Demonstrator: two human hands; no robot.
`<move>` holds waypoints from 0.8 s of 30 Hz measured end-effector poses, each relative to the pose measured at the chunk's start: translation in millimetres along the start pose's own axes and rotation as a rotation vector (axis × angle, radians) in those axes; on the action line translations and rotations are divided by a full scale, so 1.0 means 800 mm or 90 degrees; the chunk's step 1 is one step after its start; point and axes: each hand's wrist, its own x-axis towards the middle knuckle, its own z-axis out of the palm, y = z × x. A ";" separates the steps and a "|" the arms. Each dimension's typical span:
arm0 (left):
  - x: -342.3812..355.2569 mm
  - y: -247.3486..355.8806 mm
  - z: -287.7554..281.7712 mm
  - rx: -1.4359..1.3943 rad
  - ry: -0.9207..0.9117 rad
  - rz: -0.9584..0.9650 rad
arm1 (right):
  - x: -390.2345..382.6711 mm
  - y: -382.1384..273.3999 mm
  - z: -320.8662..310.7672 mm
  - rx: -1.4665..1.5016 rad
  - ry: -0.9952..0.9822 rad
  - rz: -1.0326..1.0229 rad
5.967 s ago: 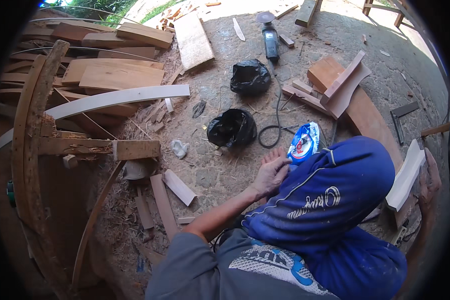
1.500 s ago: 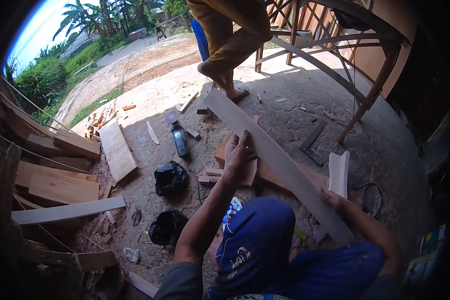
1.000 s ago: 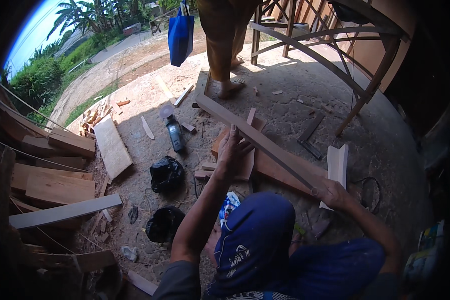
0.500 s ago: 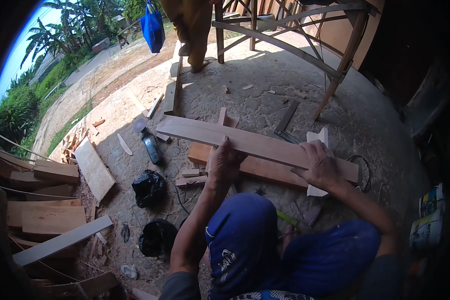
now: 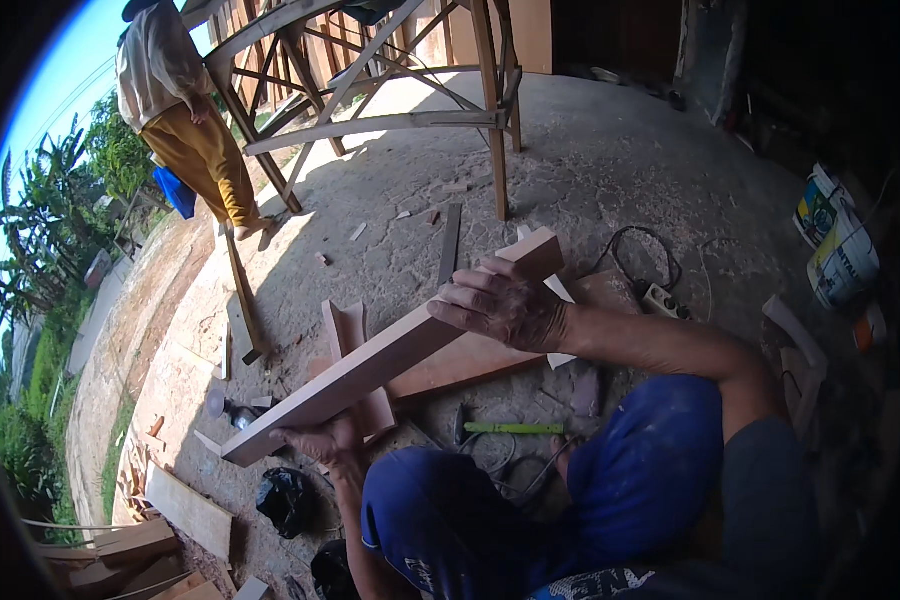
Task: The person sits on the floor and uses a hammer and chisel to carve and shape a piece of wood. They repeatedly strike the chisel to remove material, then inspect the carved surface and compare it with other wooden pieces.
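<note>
A long wooden board slants across in front of me, its right end raised toward the far side and its narrow edge turned up. My right hand wraps over the top edge near that end, fingers bent around it. Lower down, my left hand grips the board from beneath near its left end, thumb along the side. Under the board, a wider reddish plank lies on the ground, and smaller wood pieces lie beside it. Close to my knees rests a hammer with a green handle.
Black plastic bags and a power tool lie to the left, near stacked timber. A wooden trestle stands ahead; a person is beyond it at left. White buckets and a coiled cable are at right.
The board has turned from nearly level to a steep slant, right end up, rolled onto its edge. Both hands stay on it. My view has swung right, and the person shows more fully.
</note>
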 end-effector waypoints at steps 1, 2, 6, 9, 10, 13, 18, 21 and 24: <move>0.015 0.005 -0.015 -0.013 0.009 0.007 | 0.003 -0.002 -0.003 -0.021 0.020 -0.015; 0.014 0.003 -0.010 -0.026 0.023 0.013 | 0.003 -0.007 -0.004 -0.040 0.035 -0.031; 0.004 0.010 0.004 -0.038 0.098 0.020 | 0.007 -0.009 -0.008 -0.069 0.048 -0.041; 0.000 0.016 0.023 -0.008 0.121 0.047 | 0.010 0.006 -0.003 -0.081 0.000 0.010; 0.001 0.020 0.023 0.019 0.090 0.084 | 0.009 0.010 0.001 -0.089 -0.021 0.030; -0.005 0.023 0.044 0.010 -0.042 0.065 | -0.004 0.034 0.001 -0.003 -0.122 0.092; -0.019 0.038 0.067 0.198 -0.301 -0.038 | -0.026 0.057 0.012 0.138 -0.184 0.174; -0.027 0.031 0.062 0.235 -0.252 -0.055 | -0.046 0.067 0.006 0.188 -0.193 0.288; -0.018 0.028 0.034 0.235 -0.149 -0.072 | -0.087 0.076 0.001 0.239 -0.143 0.429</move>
